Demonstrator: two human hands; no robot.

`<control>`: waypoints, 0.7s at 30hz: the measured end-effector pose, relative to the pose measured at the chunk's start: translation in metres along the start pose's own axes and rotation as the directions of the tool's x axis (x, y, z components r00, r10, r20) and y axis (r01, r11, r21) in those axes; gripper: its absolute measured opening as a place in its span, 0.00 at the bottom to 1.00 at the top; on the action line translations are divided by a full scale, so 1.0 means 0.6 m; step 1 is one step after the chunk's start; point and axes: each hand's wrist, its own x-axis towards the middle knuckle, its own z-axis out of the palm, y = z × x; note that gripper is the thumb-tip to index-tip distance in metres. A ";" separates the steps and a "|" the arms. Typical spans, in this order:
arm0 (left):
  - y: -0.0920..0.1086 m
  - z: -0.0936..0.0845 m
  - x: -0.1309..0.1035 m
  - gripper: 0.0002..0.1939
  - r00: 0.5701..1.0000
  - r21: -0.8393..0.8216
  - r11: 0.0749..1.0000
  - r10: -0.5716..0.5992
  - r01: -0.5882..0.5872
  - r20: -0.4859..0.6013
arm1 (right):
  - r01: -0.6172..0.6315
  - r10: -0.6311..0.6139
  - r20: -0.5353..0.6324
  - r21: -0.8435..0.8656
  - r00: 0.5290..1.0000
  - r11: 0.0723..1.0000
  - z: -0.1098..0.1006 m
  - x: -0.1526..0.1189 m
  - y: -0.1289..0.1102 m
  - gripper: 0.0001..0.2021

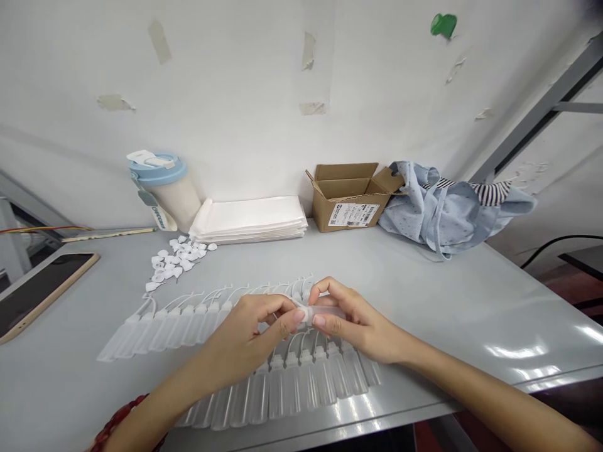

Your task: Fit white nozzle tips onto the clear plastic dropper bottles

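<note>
Between my two hands, above the table, lies a small translucent plastic bottle (pixel 327 311) on its side. My right hand (pixel 360 323) grips its body between thumb and fingers. The fingers of my left hand (pixel 249 333) are closed at its white neck end, where a thin white strap shows; fingertips partly hide the cap. Below my hands is a front row of similar bottles (pixel 287 389) with white straps. Behind my left hand runs a second row of bottles (pixel 164 329), partly covered by that hand.
Small white caps (pixel 181 257) lie in a loose pile at the back left. Behind them stand a blue-lidded cup (pixel 169 194) and a stack of white packets (pixel 252 220). An open cardboard box (pixel 353 213) and a blue cloth bag (pixel 424 213) sit back right; a phone (pixel 47 289) lies left.
</note>
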 end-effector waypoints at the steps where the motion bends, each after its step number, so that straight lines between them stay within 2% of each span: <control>1: 0.000 0.000 0.000 0.19 1.000 0.032 0.999 0.014 -0.014 -0.001 | 0.001 -0.001 0.001 -0.010 1.000 1.000 -0.001 0.000 0.001 0.11; 5: -0.010 0.000 -0.002 0.09 0.990 0.098 0.987 0.132 -0.128 -0.039 | -0.025 0.025 0.003 0.033 1.000 0.999 -0.002 0.001 0.007 0.12; 8: -0.020 0.002 -0.003 0.06 0.952 0.129 0.950 0.295 -0.283 -0.081 | -0.041 0.040 0.017 0.059 0.999 0.997 -0.001 0.002 0.008 0.13; 10: -0.022 0.002 -0.003 0.06 0.935 0.136 0.935 0.342 -0.328 -0.092 | -0.034 0.033 0.020 0.057 0.999 0.998 -0.001 0.002 0.007 0.12; 13: -0.014 0.000 -0.004 0.06 0.965 0.119 0.962 0.255 -0.246 -0.060 | -0.021 0.021 0.016 0.032 1.000 0.999 0.001 0.002 0.004 0.11; 17: -0.003 -0.002 -0.006 0.17 0.994 0.120 0.986 0.109 -0.111 0.024 | -0.003 0.003 0.010 -0.011 1.000 1.000 0.004 0.000 0.003 0.11; 19: -0.004 -0.002 -0.007 0.18 0.994 0.105 0.989 0.096 -0.101 0.054 | -0.007 0.008 0.015 -0.017 1.000 1.000 0.004 0.000 0.004 0.10; 21: -0.009 -0.002 -0.008 0.13 0.990 0.097 0.986 0.134 -0.137 0.040 | -0.012 0.013 0.025 -0.016 1.000 1.000 0.004 0.000 0.006 0.10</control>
